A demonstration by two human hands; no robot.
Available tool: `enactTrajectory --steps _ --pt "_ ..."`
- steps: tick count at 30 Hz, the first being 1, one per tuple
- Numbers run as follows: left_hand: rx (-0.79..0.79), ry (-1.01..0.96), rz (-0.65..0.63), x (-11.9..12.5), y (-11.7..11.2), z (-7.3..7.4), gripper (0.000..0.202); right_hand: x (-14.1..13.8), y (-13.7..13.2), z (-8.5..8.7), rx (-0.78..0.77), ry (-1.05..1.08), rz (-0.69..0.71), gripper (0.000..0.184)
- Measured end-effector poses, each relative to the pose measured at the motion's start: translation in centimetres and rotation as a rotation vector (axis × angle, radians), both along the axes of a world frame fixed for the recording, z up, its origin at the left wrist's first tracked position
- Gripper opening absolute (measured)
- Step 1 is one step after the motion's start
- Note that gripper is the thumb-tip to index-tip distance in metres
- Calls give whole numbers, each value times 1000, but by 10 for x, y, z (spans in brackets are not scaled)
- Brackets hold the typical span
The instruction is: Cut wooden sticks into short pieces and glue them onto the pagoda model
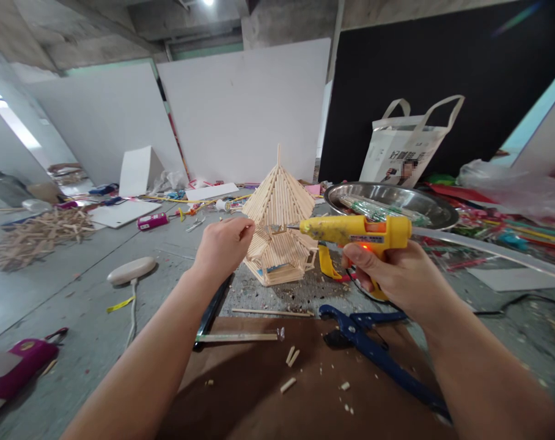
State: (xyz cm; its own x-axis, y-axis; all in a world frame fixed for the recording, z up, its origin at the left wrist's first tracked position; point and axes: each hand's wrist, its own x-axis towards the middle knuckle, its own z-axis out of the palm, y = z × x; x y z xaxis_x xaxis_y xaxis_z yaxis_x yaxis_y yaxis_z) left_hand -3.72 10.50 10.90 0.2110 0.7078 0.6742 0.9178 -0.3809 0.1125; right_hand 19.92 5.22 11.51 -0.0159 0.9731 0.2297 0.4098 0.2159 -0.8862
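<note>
A small pavilion model [280, 198] of pale wooden sticks, with a pointed roof and a many-sided base, stands ahead of me. My right hand [390, 272] grips a yellow hot glue gun [357, 229], and its metal nozzle points left, in front of the model below the roof. A red light glows by the trigger, and a long clear glue stick [483, 244] runs out of the back. On the model's left side, my left hand [225, 244] is closed with fingers curled in. Whatever its fingertips may pinch is hidden from me.
Blue cutters [373, 354] lie on a brown board [254, 397] with short stick offcuts and a wrapped stick [241, 337]. A steel bowl [445, 214] of wrapped sticks stands right, before a white bag [399, 150]. Left are a wood-scrap pile [43, 235] and a white corded device [131, 269].
</note>
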Motion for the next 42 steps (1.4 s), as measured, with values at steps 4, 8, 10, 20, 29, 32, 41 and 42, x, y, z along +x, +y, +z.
enactTrajectory --steps 4,8,10,20,29,32,41,42 --pt "-1 -65 -9 -2 -1 -3 22 1 0 0 -6 -19 -4 30" --pt "-47 -141 -9 -3 -2 -4 25 2 1 -3 15 -9 8 29" --pt "-69 -162 -7 -3 -3 -5 25 2 2 -4 24 2 15 28" --pt "-78 -236 12 -4 -2 -9 25 1 3 -5 41 7 22 27" --pt "-53 -234 36 -5 -2 -12 25 -1 1 -2 -4 -12 3 31" --pt "-66 -232 43 -3 -2 -12 25 -1 1 -2 -5 -6 8 32" --pt "-38 -221 27 -4 1 -17 23 -3 1 -1 1 13 8 30" --pt "-35 -216 23 -4 1 -17 23 -3 1 -1 5 14 11 30"
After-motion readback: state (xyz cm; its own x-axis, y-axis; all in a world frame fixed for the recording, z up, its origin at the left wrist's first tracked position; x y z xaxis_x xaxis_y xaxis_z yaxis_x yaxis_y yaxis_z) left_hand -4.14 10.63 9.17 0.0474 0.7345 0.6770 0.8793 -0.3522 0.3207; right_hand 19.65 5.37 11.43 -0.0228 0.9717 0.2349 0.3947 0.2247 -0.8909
